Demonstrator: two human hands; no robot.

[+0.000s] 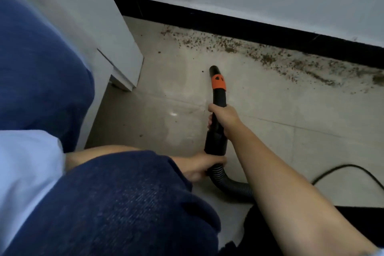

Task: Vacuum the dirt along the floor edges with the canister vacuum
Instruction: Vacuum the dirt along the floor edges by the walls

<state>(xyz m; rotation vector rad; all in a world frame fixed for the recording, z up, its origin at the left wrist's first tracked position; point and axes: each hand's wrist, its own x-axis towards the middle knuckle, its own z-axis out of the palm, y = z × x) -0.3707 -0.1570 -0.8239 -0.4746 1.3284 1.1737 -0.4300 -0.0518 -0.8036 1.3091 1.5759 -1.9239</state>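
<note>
A black vacuum nozzle [217,97] with an orange collar points away from me, its tip resting on the pale tile floor short of the dirt. My right hand [223,117] grips the nozzle's middle from the right. My left hand [199,165] holds the lower end where the ribbed black hose [228,185] joins, partly hidden by my blue-trousered knee. Brown dirt [259,56] lies scattered in a band along the black baseboard [249,27], thickening toward the right. The canister is out of sight.
A white cabinet [116,43] stands at the left, its corner close to the nozzle. A black power cord [349,169] loops over the floor at the right. A few stray crumbs [141,135] lie near my knee.
</note>
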